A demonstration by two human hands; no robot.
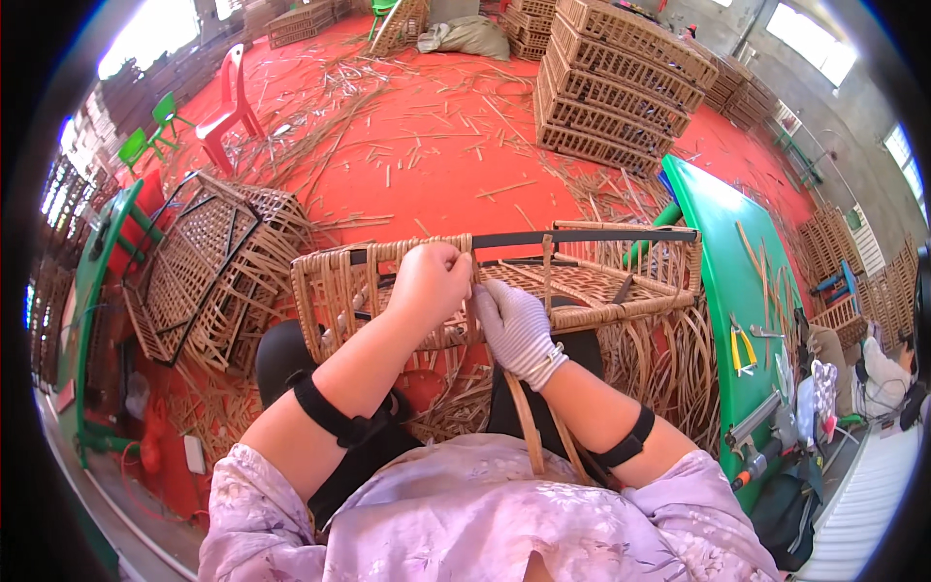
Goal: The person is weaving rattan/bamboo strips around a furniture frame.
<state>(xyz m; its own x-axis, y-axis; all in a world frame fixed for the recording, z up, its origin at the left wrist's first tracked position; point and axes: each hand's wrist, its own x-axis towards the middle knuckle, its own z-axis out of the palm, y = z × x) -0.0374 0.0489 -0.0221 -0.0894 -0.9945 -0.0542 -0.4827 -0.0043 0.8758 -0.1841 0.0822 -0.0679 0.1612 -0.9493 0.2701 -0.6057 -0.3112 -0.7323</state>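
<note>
A long wicker basket (330, 306) lies across my lap, its near side woven from tan strips. Along its far top edge runs a flat black bar (621, 237). The left part of this bar is wrapped in strip; the right part is mostly bare. My left hand (427, 279), bare, is closed in a pinch on a rattan strip at the end of the wrapped part. Close beside it my right hand (519, 330), in a pale striped glove, is closed on the strip just below the bar. Loose lengths of rattan strip (529, 427) hang from there toward my lap.
At my right stands a green table (713, 242) with yellow-handled pliers (743, 349) and other tools. Another wicker basket (208, 272) with a black frame sits at left. Beyond are a red chair (229, 102), stacked wicker trays (616, 92) and scattered strips on the red floor (417, 184).
</note>
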